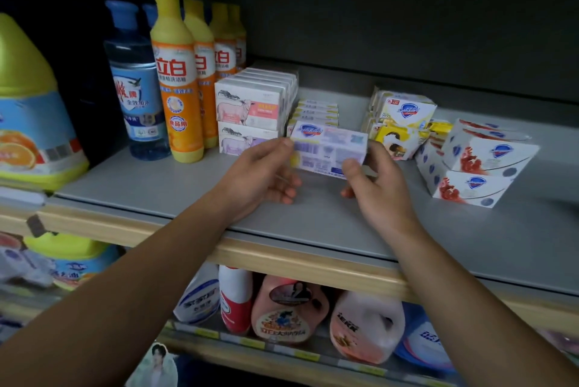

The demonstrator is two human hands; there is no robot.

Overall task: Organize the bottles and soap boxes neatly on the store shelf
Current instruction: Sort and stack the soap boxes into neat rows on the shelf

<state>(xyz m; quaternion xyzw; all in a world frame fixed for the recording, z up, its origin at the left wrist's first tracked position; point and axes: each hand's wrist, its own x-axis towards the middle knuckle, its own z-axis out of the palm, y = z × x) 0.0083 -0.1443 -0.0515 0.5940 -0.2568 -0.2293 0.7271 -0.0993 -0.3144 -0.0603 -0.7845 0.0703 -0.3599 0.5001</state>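
A lavender-and-white soap box (329, 148) hangs just above the grey shelf (175, 189), held between both hands. My left hand (260, 176) pinches its left end and my right hand (376, 186) grips its right end. Behind it lies a row of matching lavender boxes (318, 111). To the left stand stacked white boxes with a sheep picture (250, 108). Yellow-orange bottles (177, 83) and a blue bottle (138, 83) stand further left.
Yellow soap boxes (402, 114) and white boxes with a red print (479, 161) lie askew at the right. A big yellow jug (28, 111) fills the far left. Bottles crowd the lower shelf (291, 308). The shelf's wooden front edge (313, 264) runs below my wrists.
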